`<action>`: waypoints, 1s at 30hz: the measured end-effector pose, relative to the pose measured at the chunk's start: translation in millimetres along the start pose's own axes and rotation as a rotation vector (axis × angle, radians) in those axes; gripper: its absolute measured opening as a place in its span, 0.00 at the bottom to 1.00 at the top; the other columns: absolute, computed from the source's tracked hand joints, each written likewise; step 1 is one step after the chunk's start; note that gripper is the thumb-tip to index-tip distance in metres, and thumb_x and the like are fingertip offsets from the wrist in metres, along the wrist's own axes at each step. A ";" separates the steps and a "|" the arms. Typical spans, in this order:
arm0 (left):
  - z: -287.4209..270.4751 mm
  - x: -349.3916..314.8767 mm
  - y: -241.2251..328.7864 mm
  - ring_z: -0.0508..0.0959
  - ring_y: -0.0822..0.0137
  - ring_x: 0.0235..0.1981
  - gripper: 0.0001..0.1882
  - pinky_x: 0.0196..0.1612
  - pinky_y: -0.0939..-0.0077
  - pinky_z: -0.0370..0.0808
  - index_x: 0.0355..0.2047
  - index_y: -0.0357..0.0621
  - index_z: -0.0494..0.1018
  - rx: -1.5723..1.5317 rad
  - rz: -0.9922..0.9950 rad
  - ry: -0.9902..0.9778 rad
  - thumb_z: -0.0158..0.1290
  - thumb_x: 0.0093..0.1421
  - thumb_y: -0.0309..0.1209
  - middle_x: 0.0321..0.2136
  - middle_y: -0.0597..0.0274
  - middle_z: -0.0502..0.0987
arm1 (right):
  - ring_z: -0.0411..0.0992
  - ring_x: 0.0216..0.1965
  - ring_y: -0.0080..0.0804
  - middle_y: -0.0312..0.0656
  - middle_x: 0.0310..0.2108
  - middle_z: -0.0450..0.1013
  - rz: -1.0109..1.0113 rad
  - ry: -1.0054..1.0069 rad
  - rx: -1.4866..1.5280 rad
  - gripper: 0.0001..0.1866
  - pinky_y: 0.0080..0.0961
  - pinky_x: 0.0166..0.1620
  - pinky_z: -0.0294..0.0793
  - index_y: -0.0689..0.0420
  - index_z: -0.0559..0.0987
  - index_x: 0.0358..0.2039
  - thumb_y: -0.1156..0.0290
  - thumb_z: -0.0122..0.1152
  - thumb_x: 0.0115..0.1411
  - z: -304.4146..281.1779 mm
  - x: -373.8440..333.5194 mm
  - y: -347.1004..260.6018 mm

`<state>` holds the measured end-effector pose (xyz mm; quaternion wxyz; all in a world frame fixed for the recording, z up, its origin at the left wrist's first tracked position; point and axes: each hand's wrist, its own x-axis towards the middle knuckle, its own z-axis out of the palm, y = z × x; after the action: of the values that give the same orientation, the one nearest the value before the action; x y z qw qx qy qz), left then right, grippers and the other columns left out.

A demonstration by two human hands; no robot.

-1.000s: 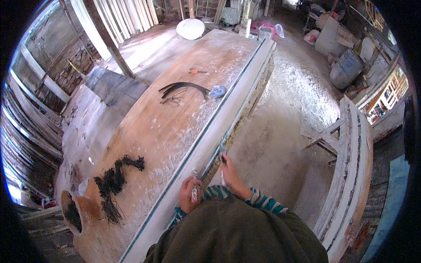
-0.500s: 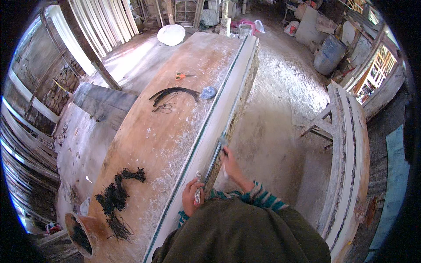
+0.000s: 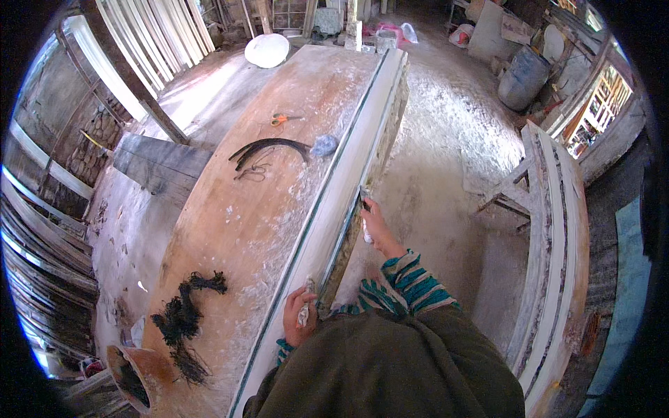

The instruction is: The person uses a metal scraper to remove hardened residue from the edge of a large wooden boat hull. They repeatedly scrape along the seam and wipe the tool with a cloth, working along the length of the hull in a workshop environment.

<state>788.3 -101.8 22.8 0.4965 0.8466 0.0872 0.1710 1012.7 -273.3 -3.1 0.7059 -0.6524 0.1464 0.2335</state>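
Note:
My right hand (image 3: pixel 377 224) is closed around a small blade-like tool (image 3: pixel 363 196), its tip at the right edge of a long pale beam (image 3: pixel 333 202) edged with dark teal lines. Something white shows below its fingers. Against the near part of the beam my left hand (image 3: pixel 295 319) is closed on a small whitish, smeared object (image 3: pixel 303 315), whose kind I cannot make out. Rough, crusty material lines the beam's right side. The beam lies along a broad brown wooden surface (image 3: pixel 230 223) strewn with white flakes.
On the brown surface lie orange-handled scissors (image 3: pixel 279 119), curved black strips (image 3: pixel 272 143), a bluish crumpled lump (image 3: pixel 323 145) and black tangled cord (image 3: pixel 180 317). A clay-coloured jar-like mouth (image 3: pixel 129 376) is at lower left. A long bench-like piece (image 3: pixel 550 265) stands right, a blue barrel (image 3: pixel 523 78) beyond.
My right hand has moved a little farther away along the beam's right edge with the tool. My left hand stays near the same spot. The whole view has shifted slightly.

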 end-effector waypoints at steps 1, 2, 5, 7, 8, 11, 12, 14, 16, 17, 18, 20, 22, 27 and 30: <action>2.1 2.5 -0.4 0.70 0.55 0.45 0.09 0.46 0.67 0.67 0.32 0.39 0.72 -0.006 0.006 -0.004 0.48 0.48 0.19 0.37 0.50 0.72 | 0.62 0.24 0.22 0.40 0.34 0.64 -0.067 0.008 -0.096 0.24 0.21 0.25 0.65 0.52 0.58 0.57 0.69 0.46 0.59 -5.4 7.1 9.0; 4.0 2.9 -2.3 0.70 0.55 0.45 0.09 0.47 0.67 0.67 0.32 0.40 0.72 -0.012 0.012 -0.009 0.48 0.49 0.19 0.37 0.50 0.72 | 0.61 0.21 0.22 0.37 0.29 0.63 -0.135 0.015 -0.193 0.25 0.23 0.22 0.64 0.51 0.57 0.57 0.69 0.46 0.59 -11.0 15.5 29.9; 8.0 5.3 -13.2 0.71 0.55 0.45 0.09 0.47 0.68 0.67 0.32 0.40 0.72 0.011 0.033 0.001 0.48 0.50 0.19 0.39 0.50 0.72 | 0.61 0.19 0.24 0.36 0.24 0.63 -0.170 -0.057 -0.184 0.24 0.27 0.18 0.63 0.50 0.58 0.57 0.69 0.46 0.58 -0.6 -8.8 58.3; 17.4 11.4 -20.4 0.71 0.55 0.45 0.08 0.47 0.68 0.67 0.32 0.40 0.72 -0.002 0.050 0.010 0.48 0.50 0.20 0.40 0.50 0.71 | 0.64 0.22 0.26 0.39 0.28 0.65 -0.364 0.024 -0.216 0.24 0.27 0.23 0.65 0.51 0.58 0.56 0.68 0.46 0.59 -4.3 7.6 64.5; 26.0 15.8 -24.2 0.71 0.55 0.45 0.08 0.47 0.69 0.67 0.32 0.40 0.72 -0.029 0.059 0.007 0.48 0.50 0.20 0.40 0.49 0.71 | 0.66 0.25 0.27 0.41 0.31 0.66 -0.571 0.150 -0.301 0.24 0.26 0.28 0.67 0.52 0.58 0.56 0.68 0.46 0.59 -17.1 49.3 77.1; 37.4 20.3 -20.1 0.71 0.54 0.45 0.08 0.48 0.69 0.67 0.32 0.40 0.72 -0.036 0.053 0.046 0.49 0.51 0.20 0.42 0.48 0.70 | 0.67 0.28 0.28 0.45 0.36 0.68 -0.330 0.069 -0.179 0.24 0.25 0.33 0.69 0.54 0.58 0.56 0.66 0.47 0.59 -20.4 68.5 21.6; 42.4 23.3 -15.8 0.71 0.54 0.45 0.08 0.48 0.69 0.67 0.32 0.40 0.72 -0.038 0.058 0.051 0.49 0.51 0.21 0.42 0.48 0.70 | 0.67 0.28 0.29 0.45 0.38 0.67 -0.108 -0.011 -0.078 0.24 0.25 0.33 0.69 0.54 0.58 0.56 0.66 0.47 0.59 -21.3 61.0 -1.1; 61.7 33.8 -17.5 0.71 0.54 0.46 0.07 0.48 0.69 0.66 0.33 0.40 0.72 -0.065 0.105 0.022 0.49 0.51 0.21 0.43 0.47 0.70 | 0.66 0.22 0.28 0.46 0.35 0.68 -0.486 0.077 -0.201 0.24 0.26 0.29 0.68 0.54 0.58 0.56 0.66 0.46 0.59 -36.5 88.2 54.5; 70.8 39.7 -18.5 0.70 0.54 0.46 0.07 0.48 0.69 0.66 0.33 0.40 0.71 -0.066 0.102 0.033 0.50 0.51 0.22 0.43 0.47 0.69 | 0.66 0.22 0.28 0.47 0.37 0.68 -0.468 0.011 -0.243 0.24 0.26 0.30 0.68 0.54 0.58 0.56 0.67 0.45 0.59 -27.8 76.8 71.1; 71.8 40.4 -17.3 0.70 0.54 0.46 0.07 0.49 0.69 0.66 0.33 0.40 0.71 -0.060 0.079 0.048 0.50 0.51 0.22 0.43 0.47 0.69 | 0.67 0.26 0.30 0.47 0.39 0.68 -0.263 -0.085 -0.227 0.23 0.27 0.33 0.68 0.54 0.58 0.56 0.67 0.45 0.59 -16.7 34.1 43.8; 75.9 43.3 -12.8 0.70 0.54 0.46 0.07 0.49 0.69 0.66 0.33 0.40 0.71 -0.068 0.068 0.038 0.50 0.51 0.22 0.44 0.47 0.69 | 0.68 0.29 0.31 0.48 0.42 0.67 -0.058 -0.149 -0.204 0.23 0.27 0.36 0.68 0.55 0.58 0.55 0.67 0.44 0.59 -17.3 9.9 25.3; 83.5 53.3 -0.3 0.70 0.54 0.47 0.07 0.49 0.69 0.65 0.33 0.39 0.71 -0.077 0.020 0.049 0.50 0.52 0.22 0.44 0.46 0.69 | 0.68 0.30 0.31 0.48 0.42 0.67 -0.170 -0.063 -0.176 0.23 0.27 0.36 0.68 0.55 0.57 0.56 0.68 0.44 0.59 -28.2 60.5 26.8; 92.3 59.8 7.2 0.69 0.53 0.47 0.07 0.49 0.69 0.65 0.33 0.39 0.71 -0.074 0.004 0.049 0.50 0.52 0.22 0.44 0.46 0.69 | 0.66 0.26 0.28 0.44 0.34 0.66 -0.222 -0.009 -0.148 0.24 0.26 0.30 0.66 0.52 0.57 0.56 0.68 0.45 0.59 -39.0 98.7 17.7; 122.5 85.6 7.7 0.69 0.53 0.47 0.08 0.49 0.68 0.65 0.34 0.39 0.71 -0.024 0.002 0.088 0.50 0.52 0.22 0.44 0.45 0.69 | 0.60 0.14 0.23 0.34 0.16 0.61 -0.248 -0.002 -0.048 0.23 0.23 0.15 0.62 0.42 0.56 0.54 0.66 0.46 0.59 -74.0 129.7 17.2; 153.4 112.1 6.8 0.68 0.53 0.48 0.08 0.50 0.67 0.64 0.34 0.39 0.72 -0.062 0.049 0.139 0.50 0.52 0.21 0.43 0.45 0.69 | 0.60 0.11 0.23 0.35 0.15 0.61 -0.054 -0.141 0.135 0.21 0.22 0.12 0.61 0.39 0.57 0.53 0.65 0.45 0.59 -100.5 75.8 -11.6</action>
<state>949.7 -193.9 -17.4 0.5107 0.8189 0.0953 0.2440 1092.8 -362.6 -42.7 0.7630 -0.5889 0.0940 0.2494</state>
